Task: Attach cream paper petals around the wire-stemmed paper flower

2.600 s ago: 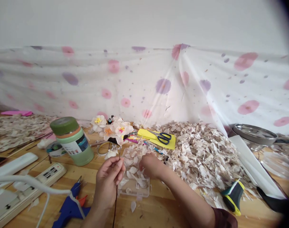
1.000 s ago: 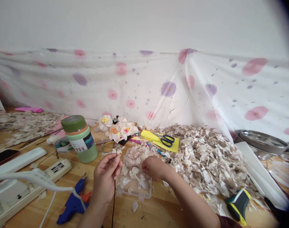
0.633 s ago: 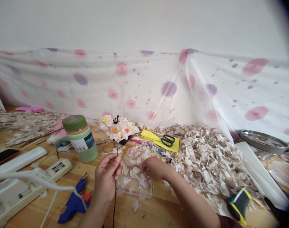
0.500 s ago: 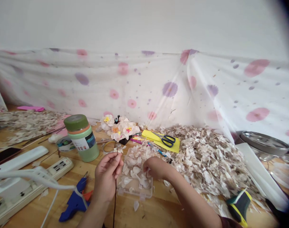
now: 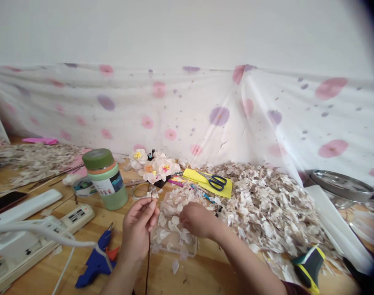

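Observation:
My left hand [image 5: 139,233] pinches a thin dark wire stem [image 5: 148,262] upright, its tip poking above the fingers. My right hand [image 5: 196,219] reaches palm-down into a clear plastic box [image 5: 187,249] of pale petals [image 5: 168,233], fingers curled among them; what they hold is hidden. A bunch of finished paper flowers [image 5: 154,166] stands just beyond the box.
A green jar [image 5: 105,178], blue glue gun [image 5: 96,260], white power strip [image 5: 39,235] and cable lie to the left. Scissors [image 5: 213,179] rest on yellow paper. A big heap of petal scraps [image 5: 267,209] fills the right, with a yellow-black tool [image 5: 308,262] and metal bowl [image 5: 340,182].
My right hand has shifted slightly leftward within the petal box. The left hand keeps holding the wire in the same place. The view has drifted a little.

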Available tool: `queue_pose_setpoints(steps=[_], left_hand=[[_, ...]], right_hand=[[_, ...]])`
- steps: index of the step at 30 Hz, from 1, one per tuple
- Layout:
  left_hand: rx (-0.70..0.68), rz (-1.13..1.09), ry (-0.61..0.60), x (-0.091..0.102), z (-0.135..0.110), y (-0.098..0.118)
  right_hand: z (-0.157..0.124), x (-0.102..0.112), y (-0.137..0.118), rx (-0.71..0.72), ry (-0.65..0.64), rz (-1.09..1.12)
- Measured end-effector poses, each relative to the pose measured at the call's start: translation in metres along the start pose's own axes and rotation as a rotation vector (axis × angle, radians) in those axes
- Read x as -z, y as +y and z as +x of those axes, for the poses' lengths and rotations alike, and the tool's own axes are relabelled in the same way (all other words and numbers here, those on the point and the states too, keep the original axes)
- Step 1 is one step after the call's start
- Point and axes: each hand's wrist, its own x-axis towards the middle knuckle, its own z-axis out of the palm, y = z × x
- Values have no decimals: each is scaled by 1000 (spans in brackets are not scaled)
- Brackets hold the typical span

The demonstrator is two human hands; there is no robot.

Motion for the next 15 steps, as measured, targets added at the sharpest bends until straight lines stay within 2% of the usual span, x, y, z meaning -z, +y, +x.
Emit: queue_pose_setpoints(steps=[3, 7, 11, 15], left_hand=[[-5, -3, -12, 0, 0, 0], [-24, -15, -24, 2, 1, -1], [-32, -20, -27, 2, 3, -1], [-23, -23, -22, 2, 2, -1]], right_hand=[[15, -6, -17, 33, 80, 15], [42, -20, -33, 4, 152, -3], [57, -32, -34, -14, 177, 9], [59, -41, -31, -12, 196, 116]])
